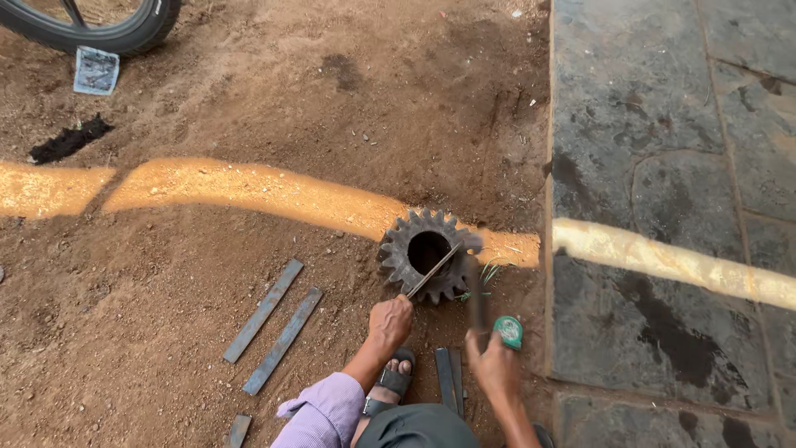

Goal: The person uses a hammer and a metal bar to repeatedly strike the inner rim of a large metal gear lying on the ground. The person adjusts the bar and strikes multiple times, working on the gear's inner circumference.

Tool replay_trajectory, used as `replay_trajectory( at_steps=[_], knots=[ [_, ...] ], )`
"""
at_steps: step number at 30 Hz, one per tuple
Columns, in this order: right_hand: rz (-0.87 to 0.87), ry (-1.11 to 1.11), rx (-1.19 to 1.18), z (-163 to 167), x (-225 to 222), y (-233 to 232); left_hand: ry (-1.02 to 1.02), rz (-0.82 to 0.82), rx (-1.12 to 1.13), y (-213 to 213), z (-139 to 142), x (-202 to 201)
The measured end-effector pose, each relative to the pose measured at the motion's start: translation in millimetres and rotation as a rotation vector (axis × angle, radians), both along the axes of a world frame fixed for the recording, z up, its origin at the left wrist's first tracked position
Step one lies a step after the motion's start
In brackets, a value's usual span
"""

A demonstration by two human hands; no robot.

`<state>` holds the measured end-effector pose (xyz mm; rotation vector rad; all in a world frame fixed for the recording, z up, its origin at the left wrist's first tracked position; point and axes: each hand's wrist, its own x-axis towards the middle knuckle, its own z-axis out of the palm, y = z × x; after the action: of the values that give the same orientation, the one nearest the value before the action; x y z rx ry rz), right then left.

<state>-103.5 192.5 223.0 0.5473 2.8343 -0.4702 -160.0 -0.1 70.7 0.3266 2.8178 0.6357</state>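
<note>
A large dark steel gear (424, 254) with a round bore lies flat on the dirt. My left hand (390, 320) grips a thin flat metal strip (434, 270) and rests its far end across the gear's bore. My right hand (493, 362) is closed on a hammer with a green-ended handle (508, 331); its head (475, 278) is motion-blurred just right of the gear. My sandalled foot (393, 378) sits below the left hand.
Two flat metal bars (274, 328) lie on the dirt to the left, another pair (448, 378) lies by my foot, and one end shows at the bottom (238, 430). Stone paving (663, 166) is on the right. A tyre (108, 33) is at top left.
</note>
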Motion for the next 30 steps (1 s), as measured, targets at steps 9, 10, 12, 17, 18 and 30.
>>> replay_trajectory(
  at_steps=[9,10,12,17,18,30],
  knots=[
    [-0.248,0.382,-0.317,-103.3,39.9,36.9,-0.026,0.059,0.124,5.8,-1.7,-6.0],
    [-0.300,0.243,-0.266,-104.3,49.2,35.3,-0.197,0.101,0.153,7.1,-1.0,-3.8],
    [-0.271,-0.006,-0.166,-110.4,50.6,23.5,-0.481,0.173,0.467,1.4,5.3,-11.1],
    [-0.261,-0.068,-0.147,-130.2,53.3,2.7,-0.898,0.284,1.198,-2.4,53.4,-21.3],
    [-0.267,-0.065,-0.179,-131.1,54.5,0.4,-0.946,0.302,1.273,1.0,66.5,-25.6],
    [-0.264,-0.068,-0.186,-137.6,66.4,-4.8,-1.115,0.155,1.617,14.9,132.0,-55.2]
  ],
)
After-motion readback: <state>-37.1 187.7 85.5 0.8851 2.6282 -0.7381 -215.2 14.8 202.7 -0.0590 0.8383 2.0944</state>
